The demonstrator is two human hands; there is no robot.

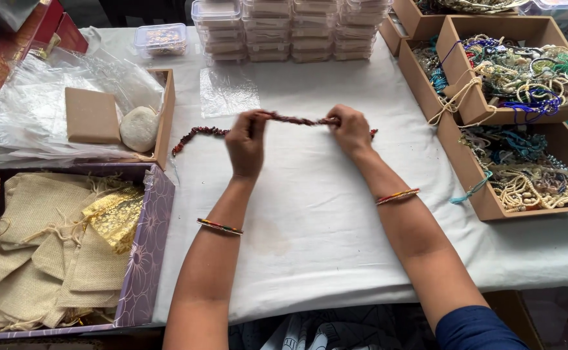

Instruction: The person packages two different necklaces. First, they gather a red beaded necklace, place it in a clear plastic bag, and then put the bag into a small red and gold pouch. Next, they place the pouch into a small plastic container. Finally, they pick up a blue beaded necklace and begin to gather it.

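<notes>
A dark red beaded strand (297,120) stretches across the white tablecloth (310,214). My left hand (246,144) pinches the strand near its middle, and my right hand (350,131) grips it a short way to the right, holding that section taut above the cloth. The strand's left tail (196,135) curves down onto the cloth; a short end (373,133) pokes out past my right hand. Each wrist wears a thin coloured bangle.
Stacked clear plastic boxes (290,29) line the far edge, with a flat clear bag (227,91) before them. Brown trays of beaded jewellery (517,78) fill the right. At left, a purple box of burlap and gold pouches (70,246), and a tray holding a tan box and a stone (139,128).
</notes>
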